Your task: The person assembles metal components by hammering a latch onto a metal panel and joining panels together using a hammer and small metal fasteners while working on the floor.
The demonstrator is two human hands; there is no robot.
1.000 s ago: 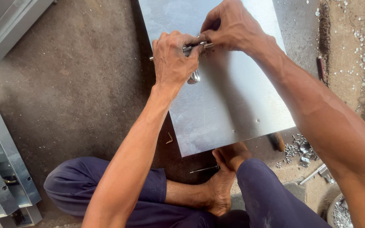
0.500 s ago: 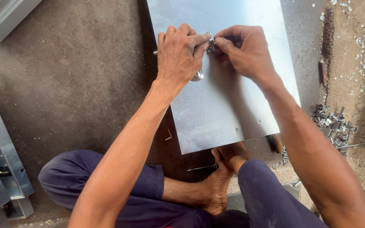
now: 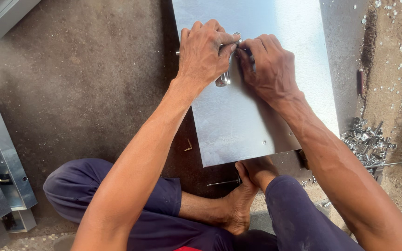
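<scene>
My left hand and right hand meet at the upper centre of the frame on the metal sheet lying on the floor. Both grips are closed, fingertips pinching a small metal fitting against the sheet.

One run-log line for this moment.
left hand: gripping metal tool | right hand: pinching small part at tool | both over sheet metal panel
</scene>
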